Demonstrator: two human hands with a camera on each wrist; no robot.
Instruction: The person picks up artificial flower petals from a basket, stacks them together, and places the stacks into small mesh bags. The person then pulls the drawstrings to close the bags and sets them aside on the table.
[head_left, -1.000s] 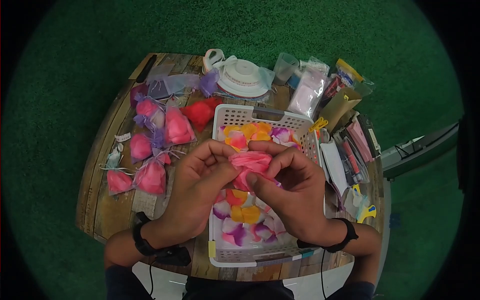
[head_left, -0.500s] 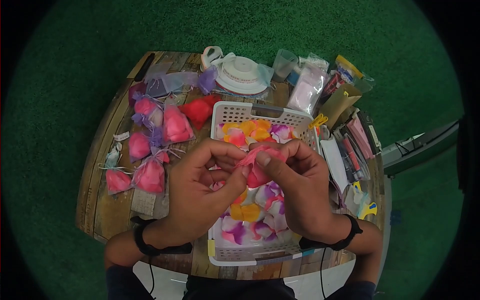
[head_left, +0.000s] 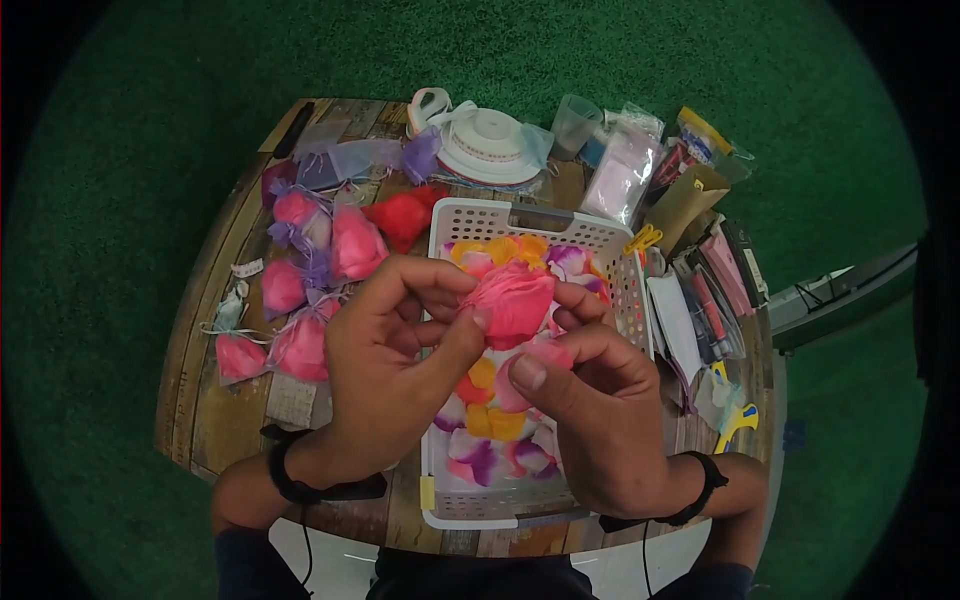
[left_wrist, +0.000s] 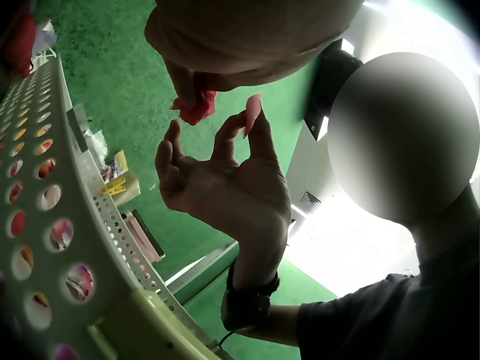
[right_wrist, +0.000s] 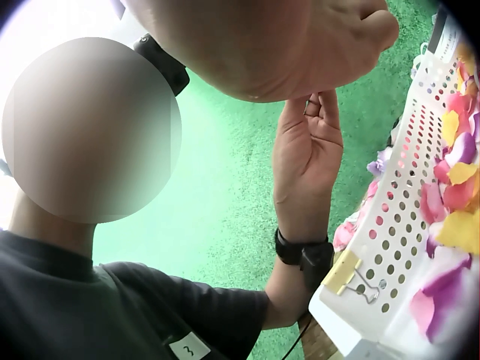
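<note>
A bunch of pink petals [head_left: 515, 305] is pinched between the thumb and fingers of the left hand [head_left: 405, 355], above the basket. Just to its right, the right hand [head_left: 610, 425] pinches a single pink petal [head_left: 548, 352] between thumb and forefinger. In the left wrist view the pink bunch [left_wrist: 196, 109] hangs from the left fingertips, and the lone petal [left_wrist: 253, 114] stands apart from it at the right hand's [left_wrist: 232, 191] fingertips. Below both hands, the white basket [head_left: 440, 515] holds orange, purple-white and pink petals [head_left: 495, 424].
Filled pouches [head_left: 358, 245] of pink and red lie on the table's left. Ribbon rolls [head_left: 487, 145] and a clear cup [head_left: 576, 125] stand at the back. Packets [head_left: 622, 180], pens and a yellow-handled tool [head_left: 738, 425] lie along the right. A yellow clip [head_left: 643, 238] sits at the basket's corner.
The right hand has moved down and away from the left, with one petal now separate from the bunch. The bunch stays in the left hand, its broad side turned up.
</note>
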